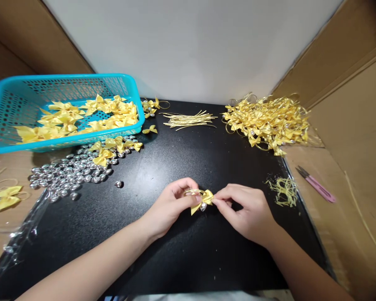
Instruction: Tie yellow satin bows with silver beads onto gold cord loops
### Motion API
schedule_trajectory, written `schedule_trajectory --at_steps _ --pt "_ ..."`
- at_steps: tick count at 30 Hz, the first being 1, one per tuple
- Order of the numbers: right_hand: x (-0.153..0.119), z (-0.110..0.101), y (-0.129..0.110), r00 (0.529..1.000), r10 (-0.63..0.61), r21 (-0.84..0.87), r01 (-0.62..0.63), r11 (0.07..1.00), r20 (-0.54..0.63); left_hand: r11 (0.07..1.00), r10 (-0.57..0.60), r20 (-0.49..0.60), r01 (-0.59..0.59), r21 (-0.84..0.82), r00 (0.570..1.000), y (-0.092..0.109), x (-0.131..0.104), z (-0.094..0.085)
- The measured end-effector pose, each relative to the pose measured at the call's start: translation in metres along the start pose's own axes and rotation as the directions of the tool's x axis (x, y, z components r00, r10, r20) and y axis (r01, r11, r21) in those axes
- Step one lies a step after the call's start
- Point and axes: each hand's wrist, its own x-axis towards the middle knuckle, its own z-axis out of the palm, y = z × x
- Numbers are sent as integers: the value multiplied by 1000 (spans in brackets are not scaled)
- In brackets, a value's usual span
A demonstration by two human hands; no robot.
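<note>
Above the front middle of the black tabletop, my left hand (175,201) is closed, its thumb and fingers pinching a yellow ribbon bow (208,195). A thin gold loop (193,191) arches over those fingers, and a shiny silver bead (203,206) sits below the bow's middle. From the other side, my right hand (246,209) is closed in a pinch at the bow's right edge. Its fingertips cover whether they grip ribbon or the end of a gold tie. One loose silver bead (119,184) lies to the left of my left hand.
A blue basket (134,90) of yellow bows stands back left, with many silver beads (81,169) before it. Gold ties (189,120) lie at the back. Finished-looking bows (266,121) are heaped back right, near cut scraps (283,192) and pink-handled snips (319,187).
</note>
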Motion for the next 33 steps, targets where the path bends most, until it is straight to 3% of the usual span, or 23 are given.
schedule_trajectory --at_steps 9,19,33 --pt "0 1 -1 1000 16 0 -16 1000 -21 1000 14 -24 -14 -10 1000 -1 0 1" --pt "0 1 -1 999 12 -2 -12 1000 49 999 27 -30 -26 37 999 -2 0 3" --pt "1 0 -3 999 34 0 -34 999 -12 999 30 -32 -30 -22 999 -2 0 0"
